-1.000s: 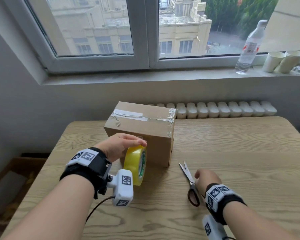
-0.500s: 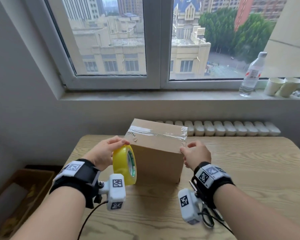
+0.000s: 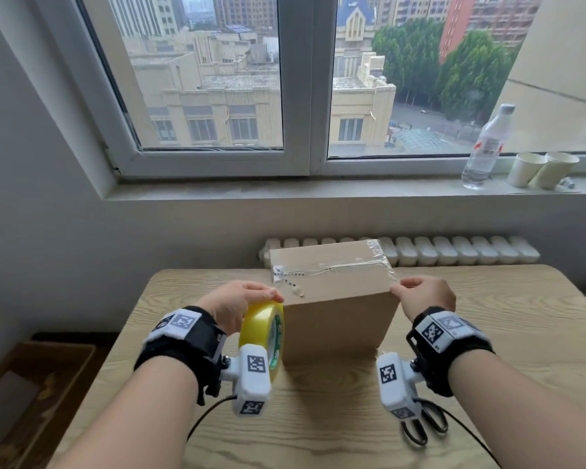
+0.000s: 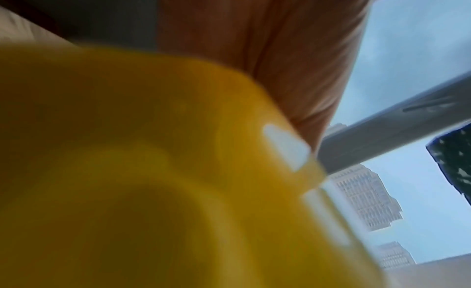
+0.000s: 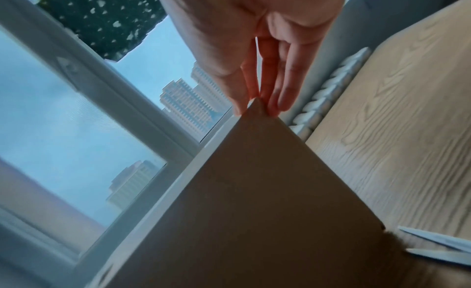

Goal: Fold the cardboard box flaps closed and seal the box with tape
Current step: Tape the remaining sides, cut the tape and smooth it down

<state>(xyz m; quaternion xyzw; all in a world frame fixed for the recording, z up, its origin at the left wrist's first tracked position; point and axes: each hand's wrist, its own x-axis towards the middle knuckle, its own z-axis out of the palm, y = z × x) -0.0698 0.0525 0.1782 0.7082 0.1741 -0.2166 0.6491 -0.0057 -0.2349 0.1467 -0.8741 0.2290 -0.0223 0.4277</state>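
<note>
A closed cardboard box (image 3: 339,299) stands on the wooden table (image 3: 487,333), with clear tape along its top seam and down its right end. My left hand (image 3: 237,306) grips a yellow tape roll (image 3: 263,336) held upright against the box's near left corner; the roll (image 4: 153,171) fills the left wrist view, blurred. My right hand (image 3: 423,297) pinches the box's near right top corner, and the right wrist view shows its fingertips (image 5: 257,107) closed on that corner of the box (image 5: 254,201).
Scissors (image 3: 423,424) lie on the table under my right wrist; their blades (image 5: 438,246) show beside the box. A radiator (image 3: 454,250) runs behind the table. A water bottle (image 3: 484,147) and two paper cups (image 3: 538,169) stand on the windowsill. A brown box (image 3: 24,401) sits on the floor, left.
My right hand has left the scissors and risen to the box's near right corner. The box has been turned square to me. My head has tilted up.
</note>
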